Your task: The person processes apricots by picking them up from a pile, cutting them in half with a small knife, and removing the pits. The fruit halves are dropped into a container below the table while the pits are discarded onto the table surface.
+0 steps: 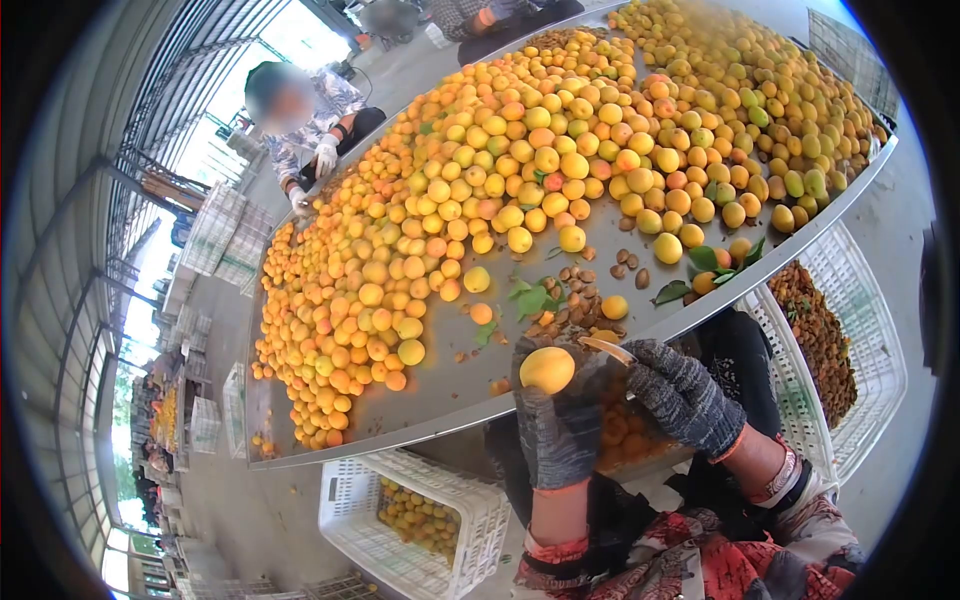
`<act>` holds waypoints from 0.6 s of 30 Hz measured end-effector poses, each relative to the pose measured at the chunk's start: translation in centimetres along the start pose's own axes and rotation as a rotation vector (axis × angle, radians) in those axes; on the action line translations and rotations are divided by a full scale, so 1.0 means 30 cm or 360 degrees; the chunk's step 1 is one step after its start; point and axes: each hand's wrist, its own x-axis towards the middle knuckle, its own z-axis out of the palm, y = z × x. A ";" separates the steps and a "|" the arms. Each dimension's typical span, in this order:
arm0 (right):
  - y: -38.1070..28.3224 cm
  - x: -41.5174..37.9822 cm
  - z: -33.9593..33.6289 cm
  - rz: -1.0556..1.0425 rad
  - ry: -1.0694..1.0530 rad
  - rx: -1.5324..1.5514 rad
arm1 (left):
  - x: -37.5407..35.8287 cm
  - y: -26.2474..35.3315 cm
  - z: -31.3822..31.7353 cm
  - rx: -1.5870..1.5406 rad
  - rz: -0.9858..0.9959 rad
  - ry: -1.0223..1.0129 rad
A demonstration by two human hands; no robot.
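Note:
My left hand [556,435], in a dark grey knit glove, holds a yellow-orange apricot [547,370] upright at its fingertips, near the table's front edge. My right hand [688,398], gloved alike, is closed around a thin, curved, orange-tan tool [606,348]. Its tip points toward the apricot, a little apart from it. The tool's exact kind is hard to make out. Just beyond my hands, brown apricot pits [582,297] lie in a small pile beside green leaves [535,300]. Below and between my hands, halved apricots [622,440] show, partly hidden.
The metal table [450,365] carries a large heap of apricots [480,170]. A white crate [345,500] of apricots stands at lower left. Another white crate [870,330] at right holds brown pits [815,340]. A person [320,110] in white gloves works across the table.

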 end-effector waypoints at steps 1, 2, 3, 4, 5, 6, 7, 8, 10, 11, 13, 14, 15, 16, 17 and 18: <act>0.002 -0.003 -0.005 0.0000 -0.0003 -0.0004 | -0.007 0.015 0.025 0.0195 0.0101 0.0002; 0.005 -0.006 -0.010 0.0107 -0.0045 0.0062 | -0.007 0.016 0.022 0.0187 0.0102 0.0003; 0.008 -0.010 -0.015 0.0215 -0.0086 0.0128 | -0.007 0.016 0.016 0.0123 0.0140 -0.0009; 0.019 -0.015 -0.016 0.0215 -0.0087 0.0122 | -0.008 0.014 0.010 0.0059 0.0177 -0.0021; 0.035 -0.020 -0.013 0.0117 0.0013 0.0093 | -0.004 0.003 -0.002 0.0052 0.0179 -0.0022; 0.043 -0.024 -0.012 0.0016 0.0112 0.0063 | 0.005 -0.011 -0.019 0.0054 0.0231 -0.0075; 0.038 -0.029 -0.011 0.0013 0.0110 0.0056 | 0.010 -0.019 -0.029 0.0056 0.0283 -0.0128; 0.029 -0.035 -0.009 0.0066 0.0171 0.0259 | 0.008 -0.023 -0.034 0.0048 0.0287 -0.0129; -0.004 -0.033 -0.019 0.0120 0.0227 0.0452 | 0.002 -0.028 -0.041 0.0044 0.0222 -0.0100; -0.037 -0.020 -0.030 0.0105 0.0127 0.0405 | 0.002 -0.026 -0.038 0.0037 0.0224 -0.0100; -0.094 -0.012 -0.033 0.0092 0.0028 0.0355 | -0.003 -0.010 -0.024 -0.0005 0.0204 -0.0152; -0.118 -0.010 -0.028 0.0040 -0.0054 0.0381 | -0.005 0.001 -0.016 -0.0024 0.0195 -0.0179; -0.130 -0.008 -0.025 -0.0013 -0.0137 0.0407 | -0.007 0.009 -0.010 -0.0042 0.0186 -0.0205; -0.126 -0.010 -0.018 -0.0013 -0.0138 0.0406 | -0.008 0.012 -0.008 -0.0060 0.0177 -0.0231; -0.116 -0.014 -0.006 -0.0104 -0.0125 0.0235 | -0.010 0.008 -0.020 -0.0061 0.0177 -0.0230; -0.111 -0.016 0.002 -0.0195 -0.0113 0.0061 | -0.013 -0.002 -0.041 -0.0043 0.0146 -0.0205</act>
